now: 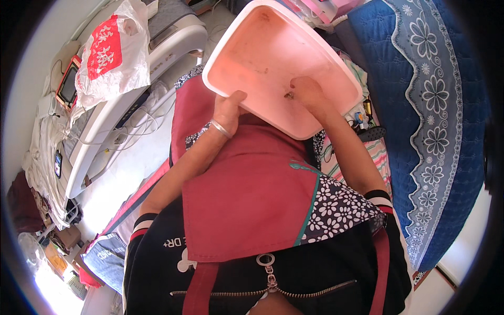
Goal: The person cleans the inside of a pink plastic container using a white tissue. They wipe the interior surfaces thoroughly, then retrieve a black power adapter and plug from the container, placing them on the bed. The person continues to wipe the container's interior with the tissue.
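A pink plastic basin (256, 47) with a pale rim is tilted above my lap, over a red apron (252, 204). My left hand (229, 114), with a silver bangle at the wrist, grips the basin's near left edge, thumb over the rim. Inside the basin is my right hand (309, 93), its fingers curled near the bottom. Small dark bits (289, 95) lie by the fingertips; whether the fingers pinch any of them cannot be told. Brownish smudges mark the basin's inner wall.
A blue quilted cover (378, 78) with a floral band lies to the right. Beside it, a black brush-like item (372, 134) rests on striped cloth. On the left, a white plastic bag (130, 67), a red-framed tablet (69, 84) and cables lie around a white curved frame (94, 138).
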`<act>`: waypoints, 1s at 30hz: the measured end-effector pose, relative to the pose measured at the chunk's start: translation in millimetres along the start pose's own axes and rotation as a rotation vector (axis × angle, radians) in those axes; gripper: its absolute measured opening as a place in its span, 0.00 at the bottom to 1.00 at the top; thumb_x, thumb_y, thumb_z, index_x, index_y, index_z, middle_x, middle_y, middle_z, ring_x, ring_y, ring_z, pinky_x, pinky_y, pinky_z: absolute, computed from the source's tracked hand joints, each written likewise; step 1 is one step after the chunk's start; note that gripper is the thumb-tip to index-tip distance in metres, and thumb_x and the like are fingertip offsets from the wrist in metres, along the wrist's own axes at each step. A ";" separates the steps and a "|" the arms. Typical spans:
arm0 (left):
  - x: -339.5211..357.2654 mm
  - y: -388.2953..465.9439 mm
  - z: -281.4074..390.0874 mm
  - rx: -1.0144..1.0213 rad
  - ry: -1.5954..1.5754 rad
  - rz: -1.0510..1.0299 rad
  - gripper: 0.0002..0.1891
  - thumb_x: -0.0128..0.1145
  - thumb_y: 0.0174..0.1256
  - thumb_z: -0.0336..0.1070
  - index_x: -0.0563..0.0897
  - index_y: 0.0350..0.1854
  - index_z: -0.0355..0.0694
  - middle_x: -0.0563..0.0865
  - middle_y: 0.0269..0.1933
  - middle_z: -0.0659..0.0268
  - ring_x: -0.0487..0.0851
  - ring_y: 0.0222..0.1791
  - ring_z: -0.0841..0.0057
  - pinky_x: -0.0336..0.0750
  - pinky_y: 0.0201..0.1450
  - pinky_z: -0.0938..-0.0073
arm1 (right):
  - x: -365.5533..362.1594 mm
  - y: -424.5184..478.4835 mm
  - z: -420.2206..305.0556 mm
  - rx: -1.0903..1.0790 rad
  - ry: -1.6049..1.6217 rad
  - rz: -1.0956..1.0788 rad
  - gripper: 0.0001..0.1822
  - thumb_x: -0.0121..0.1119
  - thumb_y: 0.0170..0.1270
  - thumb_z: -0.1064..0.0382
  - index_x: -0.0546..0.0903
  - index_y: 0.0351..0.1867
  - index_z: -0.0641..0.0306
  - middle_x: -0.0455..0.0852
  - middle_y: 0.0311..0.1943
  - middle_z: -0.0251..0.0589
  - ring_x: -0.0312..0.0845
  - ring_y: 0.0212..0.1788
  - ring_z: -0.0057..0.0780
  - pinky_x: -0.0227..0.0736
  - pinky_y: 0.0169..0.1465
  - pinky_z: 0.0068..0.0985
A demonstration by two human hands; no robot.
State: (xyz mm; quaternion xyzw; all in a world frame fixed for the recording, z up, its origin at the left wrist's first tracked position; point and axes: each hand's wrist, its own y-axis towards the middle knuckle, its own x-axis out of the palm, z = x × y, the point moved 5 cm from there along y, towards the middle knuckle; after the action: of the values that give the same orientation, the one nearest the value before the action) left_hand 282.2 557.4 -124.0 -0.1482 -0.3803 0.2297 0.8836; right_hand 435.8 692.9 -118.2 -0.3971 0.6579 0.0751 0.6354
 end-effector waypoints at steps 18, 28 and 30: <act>-4.3 3.3 -1.2 -0.011 -0.040 0.013 0.22 0.47 0.51 0.25 0.64 0.52 0.34 0.75 0.45 0.56 0.79 0.41 0.64 0.81 0.35 0.65 | -52.5 -24.6 -18.8 0.148 1.593 -0.148 0.09 0.47 0.59 0.63 0.74 0.36 0.66 0.70 0.23 0.29 0.63 0.20 0.11 0.55 0.19 0.11; -1.4 3.2 1.0 -0.030 -0.057 -0.011 0.22 0.45 0.51 0.25 0.63 0.52 0.31 0.76 0.45 0.55 0.80 0.41 0.63 0.80 0.37 0.64 | -70.2 -33.1 -46.3 0.000 2.168 -0.194 0.16 0.42 0.65 0.62 0.71 0.49 0.69 0.76 0.43 0.43 0.75 0.44 0.31 0.71 0.45 0.26; -1.2 2.4 -0.6 -0.042 -0.081 0.006 0.22 0.45 0.51 0.25 0.63 0.52 0.31 0.76 0.45 0.55 0.80 0.41 0.63 0.80 0.38 0.64 | -80.1 -34.8 -58.0 -0.023 2.255 -0.228 0.18 0.40 0.65 0.63 0.68 0.52 0.71 0.73 0.48 0.48 0.72 0.49 0.37 0.69 0.54 0.32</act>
State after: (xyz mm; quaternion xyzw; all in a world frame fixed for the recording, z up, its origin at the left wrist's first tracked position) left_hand 281.2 558.8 -126.2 -0.1583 -0.4203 0.2300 0.8634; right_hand 402.4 668.6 -21.8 -0.3018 0.8144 -0.3779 -0.3207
